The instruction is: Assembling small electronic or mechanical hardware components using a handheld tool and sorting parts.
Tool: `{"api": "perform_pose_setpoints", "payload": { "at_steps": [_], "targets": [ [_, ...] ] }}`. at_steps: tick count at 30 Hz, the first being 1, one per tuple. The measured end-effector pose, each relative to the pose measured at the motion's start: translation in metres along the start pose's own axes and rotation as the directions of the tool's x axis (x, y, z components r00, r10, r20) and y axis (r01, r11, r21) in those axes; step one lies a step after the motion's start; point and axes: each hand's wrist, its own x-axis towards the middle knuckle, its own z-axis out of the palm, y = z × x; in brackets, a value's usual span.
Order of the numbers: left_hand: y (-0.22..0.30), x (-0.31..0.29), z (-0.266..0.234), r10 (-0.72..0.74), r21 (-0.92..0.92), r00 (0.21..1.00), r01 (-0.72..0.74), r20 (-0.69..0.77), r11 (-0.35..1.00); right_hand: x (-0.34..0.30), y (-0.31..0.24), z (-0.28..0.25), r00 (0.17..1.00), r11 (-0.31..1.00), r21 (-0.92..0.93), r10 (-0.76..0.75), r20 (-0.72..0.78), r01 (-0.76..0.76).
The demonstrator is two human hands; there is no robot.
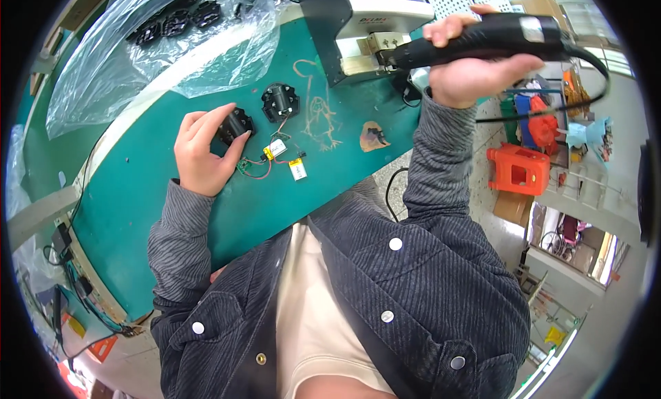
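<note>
My right hand [463, 81] is wrapped round the thick black body of a corded electric screwdriver [485, 41]. The tool's narrow end points left, at the brass-coloured front of a grey and white bench machine [385, 19]. My left hand [201, 151] grips a black plastic housing [237, 125] on the green table, thumb and fingers on its sides. A similar black housing [280, 101] lies just right of it. Thin wires run by the housings to two small silver and yellow battery packs [275, 148], one close to my left thumb, the other [297, 169] nearer me.
Clear plastic bags [227, 61] with several black parts [175, 24] cover the far left of the green table [275, 206]. A small dark piece [374, 135] lies on a worn patch near the right edge. An orange stool [520, 168] stands on the floor at right.
</note>
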Motion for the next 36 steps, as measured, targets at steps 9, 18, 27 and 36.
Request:
{"api": "perform_pose_setpoints", "payload": {
  "at_steps": [9,18,27,36],
  "targets": [
    [0.006,0.000,-0.001,-0.064,-0.103,0.998,0.067,0.030,0.992,-0.009,-0.029,0.024,0.979,0.959,0.205,0.205,-0.016,-0.197],
    [0.009,-0.002,-0.006,-0.032,-0.137,0.999,0.033,0.012,0.990,-0.069,-0.020,0.129,0.886,0.933,0.292,0.054,0.461,-0.209],
    [0.008,-0.010,-0.009,-0.016,-0.173,0.999,0.010,-0.031,0.985,-0.092,-0.005,0.155,0.867,0.926,0.274,0.101,0.487,-0.261],
    [0.004,-0.012,-0.006,-0.014,-0.172,1.000,0.009,-0.023,0.985,-0.092,-0.002,0.149,0.851,0.922,0.269,0.106,0.514,-0.277]
  ]
}}
